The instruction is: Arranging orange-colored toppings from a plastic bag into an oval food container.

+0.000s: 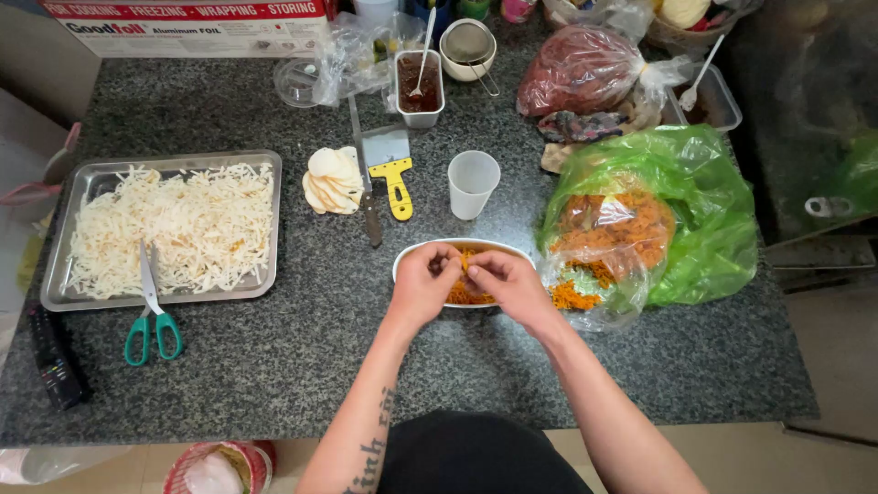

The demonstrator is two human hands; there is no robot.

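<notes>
Orange shredded food fills a white oval bowl near the front edge of the speckled granite counter. Both hands meet over this bowl: the left hand and the right hand are curled, fingertips pinched together on a small orange piece held between them above the bowl. Just right of the bowl, a clear bag of the same orange food lies open inside a green plastic bag. Behind the bowl stands a white plastic cup, with a yellow-handled scraper, a knife and a stack of pale round slices to its left. Farther left, a metal tray holds white shreds, and green-handled scissors rest across its front rim.
</notes>
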